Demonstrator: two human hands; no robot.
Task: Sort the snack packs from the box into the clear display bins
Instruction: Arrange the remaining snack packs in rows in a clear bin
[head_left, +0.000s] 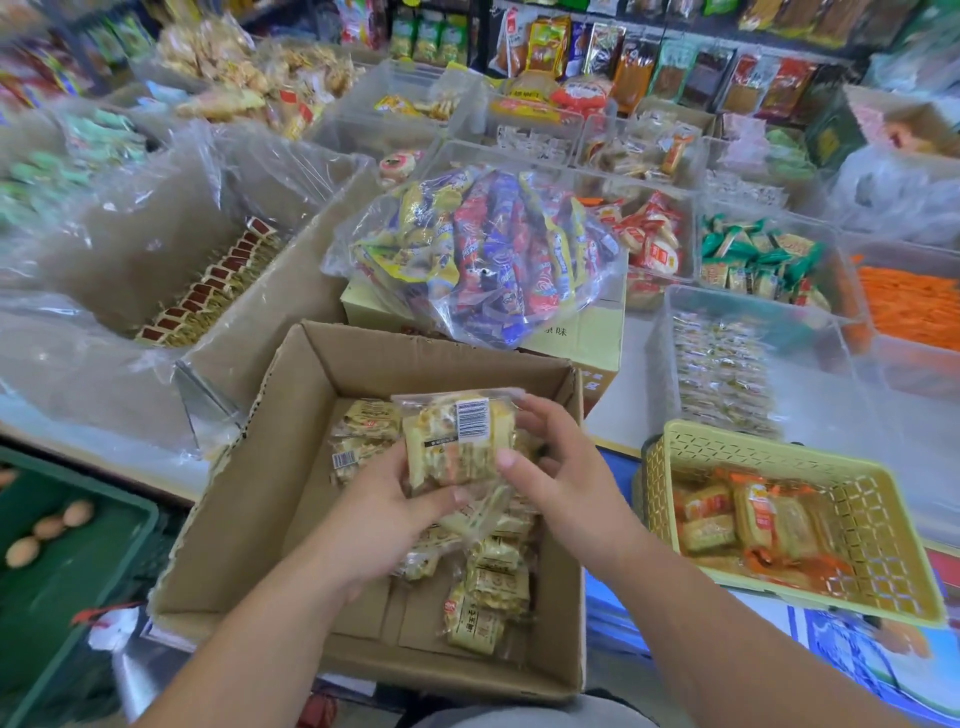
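Both hands grip a snack pack (457, 441) above the cardboard box (270, 519), lifted clear of the loose packs (493, 577) on the box floor. L hand (384, 514) has the near-left corner, thumb on top, fingers curled under. R hand (561, 478) pinches the right edge, thumb on the face, fingers wrapped round the far side. Could be a few packs stacked, not one; too soft to tell. Long axis runs away from the person, barcode label up, at the far end.

Key relation: the clear bin (658, 343) w/ similar pale packs lies ahead & to the right, beyond the box's right wall, well apart from the hands. R hand is the nearer one, so the carry prob. goes forward-right, w/ the pack lifted over that wall. Yellow basket (779, 441) sits just beside the box on that side, under the likely path. Bag of sweets (483, 260) is behind the box, off the route.
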